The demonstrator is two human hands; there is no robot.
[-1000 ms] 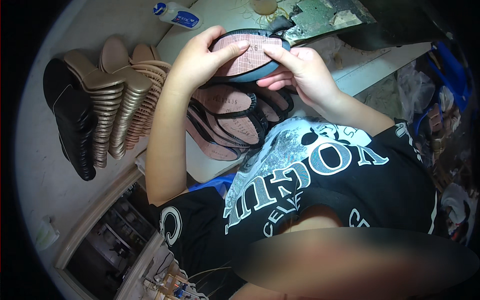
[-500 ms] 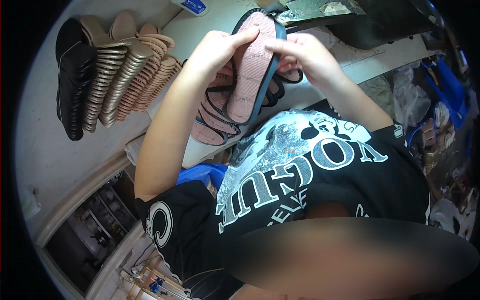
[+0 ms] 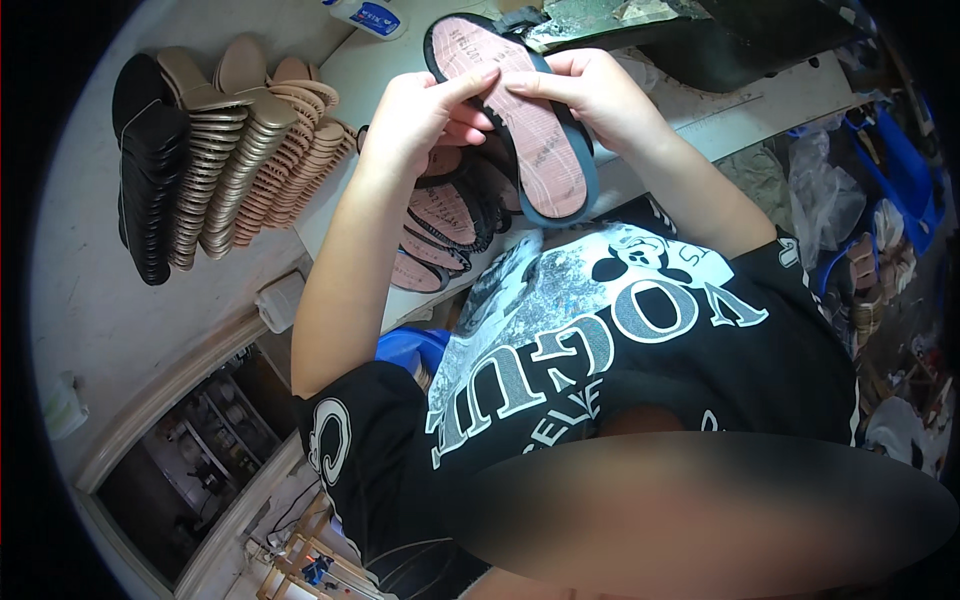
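Observation:
Both my hands hold a shoe insole (image 3: 545, 150) with a pink printed face, a black rim and a blue-grey edge along its right side. My left hand (image 3: 430, 115) grips its left edge, thumb pressed on the pink face near the middle. On the opposite edge, my right hand (image 3: 600, 95) pinches it, with the thumb also on the pink face and the other fingers partly hidden behind. Below my left hand, several similar pink pieces (image 3: 445, 215) with black rims lie overlapping on the white tabletop (image 3: 700, 130).
Stacked shoe parts stand to the left: a black row (image 3: 155, 190), a gold row (image 3: 245, 130) and beige ones (image 3: 300, 160). A white bottle with a blue label (image 3: 370, 15) is at the back. A dark machine part (image 3: 740, 45) juts in at the back right. Clear plastic bags (image 3: 825, 175) hang at right.
The insole has swung round, its near end moving right and its far end left. My right thumb now presses on the pink face. More of the pieces underneath shows.

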